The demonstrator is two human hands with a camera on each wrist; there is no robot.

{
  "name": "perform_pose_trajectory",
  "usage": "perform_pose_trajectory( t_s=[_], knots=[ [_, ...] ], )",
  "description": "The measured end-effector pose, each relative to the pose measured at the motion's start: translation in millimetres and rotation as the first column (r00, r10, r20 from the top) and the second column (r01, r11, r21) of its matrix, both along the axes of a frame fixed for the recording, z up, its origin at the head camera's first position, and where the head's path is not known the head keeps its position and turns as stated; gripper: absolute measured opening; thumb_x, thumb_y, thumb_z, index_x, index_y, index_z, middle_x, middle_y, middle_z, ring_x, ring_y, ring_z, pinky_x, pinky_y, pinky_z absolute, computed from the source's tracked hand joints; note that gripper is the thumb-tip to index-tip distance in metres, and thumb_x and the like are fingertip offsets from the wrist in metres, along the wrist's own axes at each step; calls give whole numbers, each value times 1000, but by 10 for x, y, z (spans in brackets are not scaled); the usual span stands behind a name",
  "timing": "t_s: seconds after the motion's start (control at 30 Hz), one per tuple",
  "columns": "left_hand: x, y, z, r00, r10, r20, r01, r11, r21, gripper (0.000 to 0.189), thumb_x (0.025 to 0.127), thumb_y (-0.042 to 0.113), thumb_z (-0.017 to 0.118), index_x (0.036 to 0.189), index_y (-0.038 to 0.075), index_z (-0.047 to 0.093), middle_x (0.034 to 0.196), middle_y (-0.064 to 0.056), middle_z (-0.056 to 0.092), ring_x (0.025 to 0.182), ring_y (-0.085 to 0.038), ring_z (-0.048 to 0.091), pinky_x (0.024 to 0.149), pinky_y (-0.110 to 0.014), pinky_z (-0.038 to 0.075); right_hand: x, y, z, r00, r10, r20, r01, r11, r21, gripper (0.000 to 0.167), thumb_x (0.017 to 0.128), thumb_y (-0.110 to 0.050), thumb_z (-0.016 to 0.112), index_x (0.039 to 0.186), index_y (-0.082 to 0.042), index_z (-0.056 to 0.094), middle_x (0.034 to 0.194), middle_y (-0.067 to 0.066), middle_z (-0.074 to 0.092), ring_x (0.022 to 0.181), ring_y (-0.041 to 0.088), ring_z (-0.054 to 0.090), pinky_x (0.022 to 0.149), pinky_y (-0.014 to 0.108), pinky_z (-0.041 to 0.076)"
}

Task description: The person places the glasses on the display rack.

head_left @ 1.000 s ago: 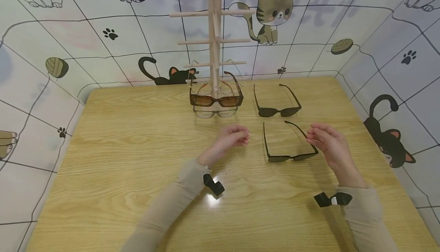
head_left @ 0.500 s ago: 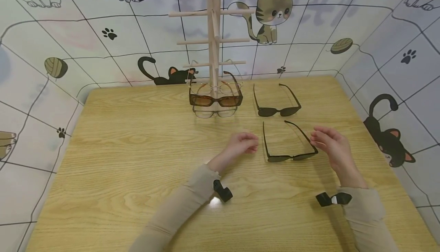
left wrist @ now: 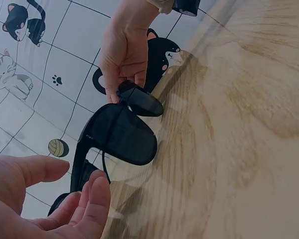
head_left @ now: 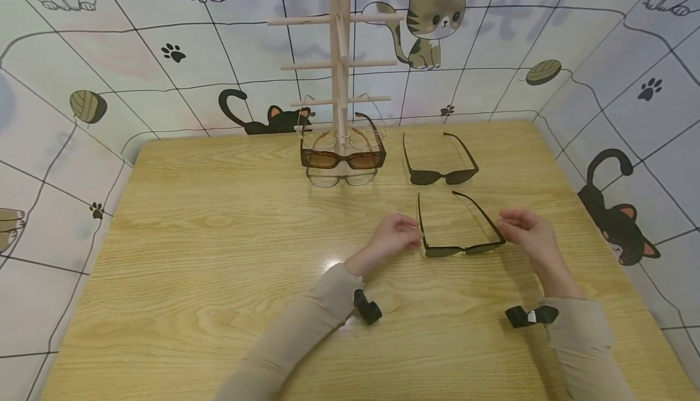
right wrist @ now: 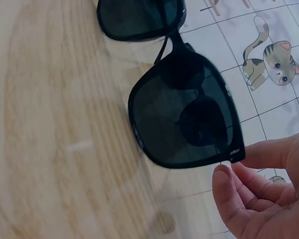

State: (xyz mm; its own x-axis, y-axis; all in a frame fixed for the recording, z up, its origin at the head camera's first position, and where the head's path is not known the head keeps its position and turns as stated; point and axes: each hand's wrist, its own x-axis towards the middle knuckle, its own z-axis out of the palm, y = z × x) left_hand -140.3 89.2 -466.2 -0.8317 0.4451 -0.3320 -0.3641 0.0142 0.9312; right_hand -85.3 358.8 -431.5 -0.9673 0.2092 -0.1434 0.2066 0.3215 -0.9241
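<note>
Nearer sunglasses (head_left: 444, 252) (unfolded) between left hand (head_left: 395, 234) and right hand (head_left: 529, 237).

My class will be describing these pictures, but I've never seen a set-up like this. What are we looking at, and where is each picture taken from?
There is no machine here: a person works with two bare hands. The wide picture comes from a camera worn on the head, looking forward and down. The left wrist camera and right wrist camera take the close-ups.

On the wooden table lie a near pair of dark sunglasses and a far pair. A wooden rack stands at the back, with three more pairs of glasses at its lower part.

The left hand, fingers loosely apart, is beside one side arm of the near pair. The right hand is at the opposite front corner; whether it already pinches the frame is hard to tell.
</note>
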Motion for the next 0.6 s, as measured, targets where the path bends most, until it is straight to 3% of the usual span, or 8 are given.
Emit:
perform_pose_trajectory(
  t_s=[0.1, 0.23, 0.43, 0.6],
  knots=[
    [18, 46, -6, 999, -8, 44, 8, 1000, 6, 26, 85, -1, 64, 110, -6, 56, 89, -17, 67, 71, -22, 66, 68, -31, 57, -4, 17, -33, 1000, 3, 25, -4, 998, 68, 14, 92, -11, 60, 105, -6, 60, 81, -21, 59, 73, -4, 56, 63, 12, 49],
    [33, 86, -3, 997, -3, 83, 2, 1000, 23, 26, 87, -1, 63, 111, -5, 54, 86, -17, 67, 62, -13, 62, 64, -29, 57, -1, 20, -43, 998, -8, 67, 1, 996, 91, 29, 93, -16, 59, 112, 6, 56, 82, -21, 60, 74, -5, 55, 63, 13, 50],
    [38, 89, 19, 994, 8, 108, -12, 999, 43, 27, 87, -2, 62, 112, -7, 53, 78, -14, 65, 57, -12, 60, 63, -30, 57, 8, 34, -66, 995, -4, 96, -3, 997, 72, 29, 92, -21, 61, 112, 0, 58, 82, -20, 62, 75, -4, 57, 64, 16, 50],
    [49, 69, 28, 992, 14, 124, -21, 998, 60, 28, 86, -3, 63, 112, -7, 54, 77, -12, 64, 56, -12, 60, 62, -30, 57, 11, 24, -84, 996, 12, 93, -20, 995, 95, 34, 91, -22, 63, 114, 2, 56, 80, -20, 62, 74, -1, 59, 62, 18, 50]
  ],
)
